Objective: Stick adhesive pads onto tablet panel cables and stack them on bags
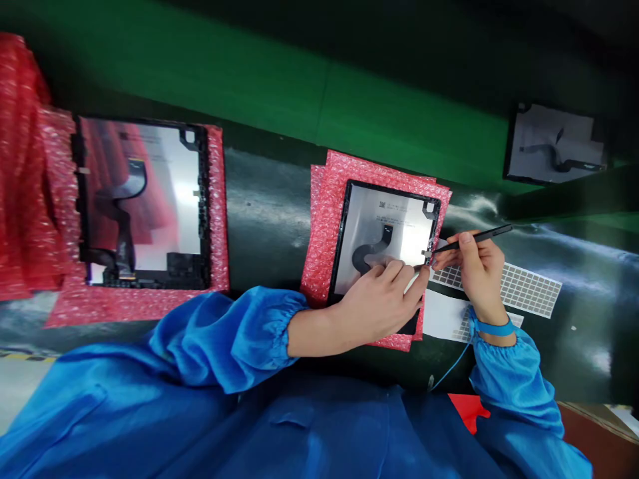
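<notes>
A tablet screen panel (384, 226) with a black flex cable lies face down on red bubble wrap (324, 219) in front of me. My left hand (379, 303) rests on the panel's lower right part, fingers together and pressing at its right edge. My right hand (476, 269) pinches black tweezers (474, 238), whose tip touches a small part at the panel's right edge. A blue wrist strap (492, 327) circles my right wrist.
A second panel (144, 203) lies on red bubble wrap at the left, beside a pile of bubble wrap (20, 166). A white sheet of small stickers (529, 287) lies under my right hand. A third panel (554, 143) sits far right on the green belt (299, 86).
</notes>
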`<state>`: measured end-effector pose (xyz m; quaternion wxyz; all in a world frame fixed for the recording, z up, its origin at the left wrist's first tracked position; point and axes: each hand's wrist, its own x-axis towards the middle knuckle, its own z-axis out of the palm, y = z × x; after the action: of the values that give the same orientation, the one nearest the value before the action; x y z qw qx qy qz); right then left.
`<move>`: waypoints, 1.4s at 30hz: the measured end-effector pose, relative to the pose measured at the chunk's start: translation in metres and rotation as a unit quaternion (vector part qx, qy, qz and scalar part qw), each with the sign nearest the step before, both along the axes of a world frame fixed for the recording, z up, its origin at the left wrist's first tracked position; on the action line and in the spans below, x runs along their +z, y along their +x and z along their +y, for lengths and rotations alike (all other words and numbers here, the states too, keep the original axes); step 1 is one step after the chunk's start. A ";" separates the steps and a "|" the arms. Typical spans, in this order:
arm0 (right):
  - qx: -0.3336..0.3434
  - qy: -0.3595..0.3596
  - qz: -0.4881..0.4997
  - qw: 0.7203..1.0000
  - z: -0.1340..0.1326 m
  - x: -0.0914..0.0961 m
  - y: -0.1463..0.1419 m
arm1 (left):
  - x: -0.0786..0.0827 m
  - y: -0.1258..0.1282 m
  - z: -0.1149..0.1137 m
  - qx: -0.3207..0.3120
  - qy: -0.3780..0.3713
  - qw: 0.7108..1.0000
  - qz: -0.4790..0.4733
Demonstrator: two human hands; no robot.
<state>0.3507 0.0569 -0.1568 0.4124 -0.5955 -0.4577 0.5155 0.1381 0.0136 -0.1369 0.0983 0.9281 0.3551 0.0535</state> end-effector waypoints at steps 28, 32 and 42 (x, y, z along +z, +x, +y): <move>-0.040 0.029 -0.005 0.999 -0.006 0.007 0.002 | 0.007 0.005 0.012 0.017 -0.052 0.997 0.045; -0.121 0.078 -0.033 0.989 -0.028 0.024 0.023 | 0.011 0.009 0.017 0.022 -0.046 0.995 0.089; -0.089 0.012 -0.112 0.990 -0.137 0.017 0.067 | 0.024 0.019 -0.017 -0.076 -0.003 0.997 0.005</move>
<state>0.4176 -0.0802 -0.1398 0.4103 -0.6826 -0.4525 0.4013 0.1566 -0.0036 -0.1131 0.1029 0.9523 0.2844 0.0398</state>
